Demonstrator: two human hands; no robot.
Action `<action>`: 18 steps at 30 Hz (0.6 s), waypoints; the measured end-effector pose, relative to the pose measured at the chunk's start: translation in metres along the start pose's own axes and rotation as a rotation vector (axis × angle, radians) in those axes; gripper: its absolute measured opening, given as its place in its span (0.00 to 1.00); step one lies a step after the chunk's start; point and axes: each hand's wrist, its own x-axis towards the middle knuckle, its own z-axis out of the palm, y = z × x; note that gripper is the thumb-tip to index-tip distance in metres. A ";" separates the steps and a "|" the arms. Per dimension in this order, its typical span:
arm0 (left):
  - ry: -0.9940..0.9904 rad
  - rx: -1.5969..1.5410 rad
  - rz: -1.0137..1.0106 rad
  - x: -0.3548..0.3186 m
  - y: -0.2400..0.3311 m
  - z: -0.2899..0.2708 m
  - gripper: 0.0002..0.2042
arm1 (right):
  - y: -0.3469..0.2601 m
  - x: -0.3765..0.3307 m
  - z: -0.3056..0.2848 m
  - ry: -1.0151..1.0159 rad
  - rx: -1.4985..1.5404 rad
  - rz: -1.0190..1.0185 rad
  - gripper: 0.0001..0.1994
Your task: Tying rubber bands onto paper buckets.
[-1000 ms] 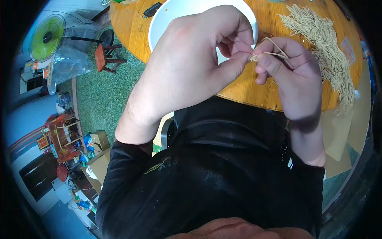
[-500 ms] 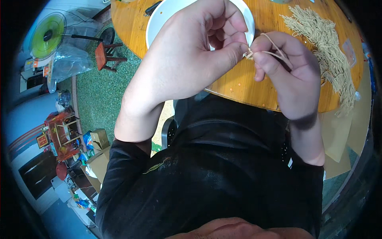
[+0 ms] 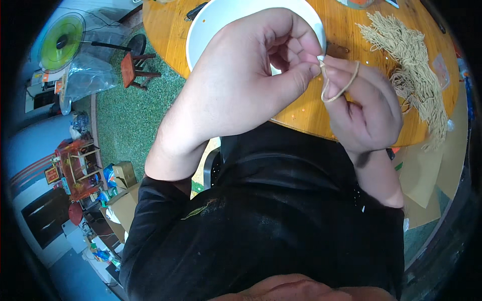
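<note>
My left hand (image 3: 251, 80) and my right hand (image 3: 364, 108) meet above the near edge of a round wooden table (image 3: 351, 30). Both pinch a short tan string (image 3: 341, 83), which curls in a loop around my right forefinger. My left thumb and forefinger grip one end of it. A white bowl (image 3: 211, 25) stands on the table behind my left hand, mostly hidden by it. A heap of the same tan strings (image 3: 411, 60) lies on the table to the right of my right hand.
A green fan (image 3: 63, 42) and a small wooden stool (image 3: 133, 70) stand on a green carpet (image 3: 135, 120) at the left. Cardboard boxes (image 3: 120, 175) and clutter lie lower left. Brown paper (image 3: 422, 175) hangs beside the table at the right.
Both hands have risen a little toward the camera. The string now forms a clear loop around my right forefinger, where before it was bunched between the fingertips.
</note>
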 end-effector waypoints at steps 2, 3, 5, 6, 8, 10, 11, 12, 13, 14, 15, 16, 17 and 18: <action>-0.027 -0.073 -0.095 -0.002 0.001 -0.001 0.08 | 0.003 -0.009 0.004 0.025 -0.034 -0.042 0.14; -0.059 -0.147 -0.190 -0.002 0.002 -0.002 0.10 | 0.004 -0.012 0.004 0.051 -0.072 -0.081 0.15; -0.086 -0.114 -0.172 -0.003 -0.002 -0.001 0.10 | 0.003 -0.015 0.003 0.032 -0.094 -0.098 0.15; -0.114 -0.080 -0.156 -0.004 -0.004 0.000 0.11 | 0.004 -0.017 0.004 0.044 -0.102 -0.116 0.15; -0.128 -0.036 -0.158 -0.002 0.000 -0.003 0.10 | 0.005 -0.017 0.005 0.055 -0.110 -0.134 0.15; -0.142 0.008 -0.160 -0.001 0.002 -0.005 0.10 | 0.005 -0.017 0.005 0.059 -0.116 -0.161 0.14; -0.154 0.004 -0.174 0.000 0.002 -0.006 0.09 | 0.006 -0.017 0.006 0.060 -0.117 -0.163 0.14; -0.167 0.000 -0.187 0.000 0.002 -0.006 0.09 | 0.007 -0.017 0.007 0.074 -0.096 -0.151 0.14; -0.167 0.001 -0.186 0.002 0.003 -0.007 0.09 | 0.008 -0.017 0.007 0.087 -0.076 -0.138 0.13; -0.196 0.023 -0.218 0.003 0.005 -0.007 0.08 | 0.007 -0.017 0.007 0.087 -0.074 -0.138 0.13; -0.224 0.046 -0.250 0.003 0.007 -0.007 0.08 | 0.006 -0.015 0.006 0.077 -0.039 -0.124 0.13; -0.223 0.047 -0.251 0.003 0.006 -0.006 0.08 | 0.005 -0.014 0.006 0.067 -0.004 -0.110 0.13; -0.227 0.061 -0.227 0.002 0.005 -0.005 0.07 | 0.004 -0.014 0.005 0.067 -0.002 -0.111 0.13; -0.230 0.075 -0.204 0.001 0.004 -0.004 0.07 | 0.003 -0.014 0.004 0.056 0.011 -0.081 0.13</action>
